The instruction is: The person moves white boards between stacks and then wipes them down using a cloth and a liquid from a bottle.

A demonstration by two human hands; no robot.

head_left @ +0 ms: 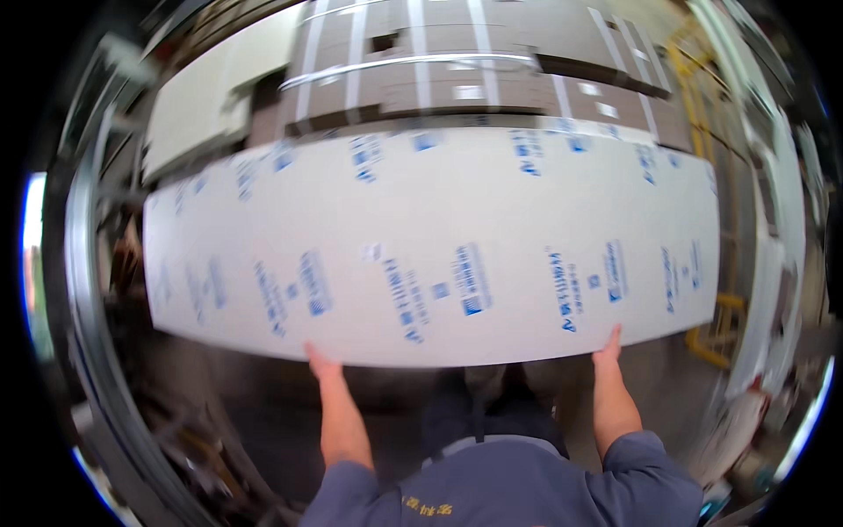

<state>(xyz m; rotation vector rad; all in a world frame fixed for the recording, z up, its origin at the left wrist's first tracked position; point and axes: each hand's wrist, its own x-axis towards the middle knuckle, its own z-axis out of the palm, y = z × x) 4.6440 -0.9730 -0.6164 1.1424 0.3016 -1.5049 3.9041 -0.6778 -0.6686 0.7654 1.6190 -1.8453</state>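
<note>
A long white panel (509,211), with blue print repeated over its face, spans the view in front of me. My left hand (322,360) grips its near edge left of the middle, thumb on top and the other fingers hidden beneath. Farther right along that same edge, my right hand (607,347) holds on in the same way, its fingers also under the panel. The panel's far edge lies close to, or over, the front of some stacked brown boards; whether it rests on them I cannot tell.
Strapped brown boards (509,88) are stacked beyond the panel. Cream-coloured slabs (198,110) stand at the far left. A yellow metal frame (698,79) rises on the right, near a pale upright structure (764,290). A silver rail (83,237) runs along the left side.
</note>
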